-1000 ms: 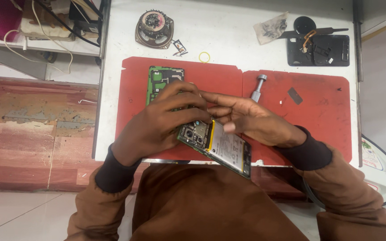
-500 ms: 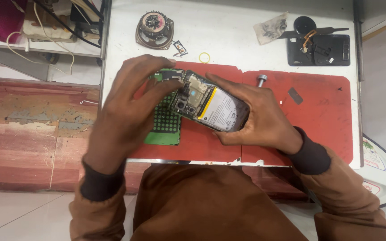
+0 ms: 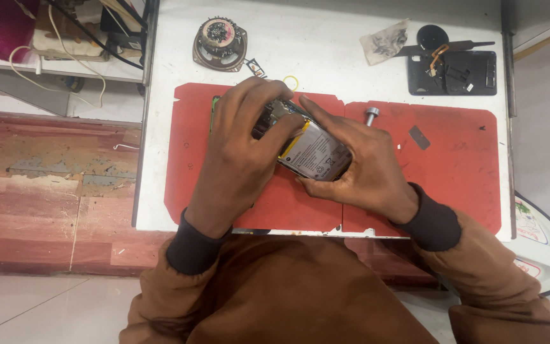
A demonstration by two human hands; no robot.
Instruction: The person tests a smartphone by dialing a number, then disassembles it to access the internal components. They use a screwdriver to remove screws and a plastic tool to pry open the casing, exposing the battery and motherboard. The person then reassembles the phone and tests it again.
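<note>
An opened phone point(image 3: 313, 151) with its back off, its silver battery showing, lies tilted above the red work mat point(image 3: 453, 178). My left hand point(image 3: 240, 153) covers its upper end, fingers curled over the circuit-board part. My right hand point(image 3: 358, 165) cups the lower end from the right and underneath. A green board edge point(image 3: 213, 108) shows just left of my left hand; most of it is hidden.
A round speaker point(image 3: 219, 43) sits at the back of the white table, with a yellow ring point(image 3: 291, 83) in front of it. A metal screwdriver bit point(image 3: 371, 115) stands on the mat. A black phone cover point(image 3: 456, 70) and a crumpled wrapper point(image 3: 384, 42) lie at the back right. Cables fill the left shelf.
Both hands lifted the phone from the front of the mat toward its back edge. My left hand now covers the green board that showed before.
</note>
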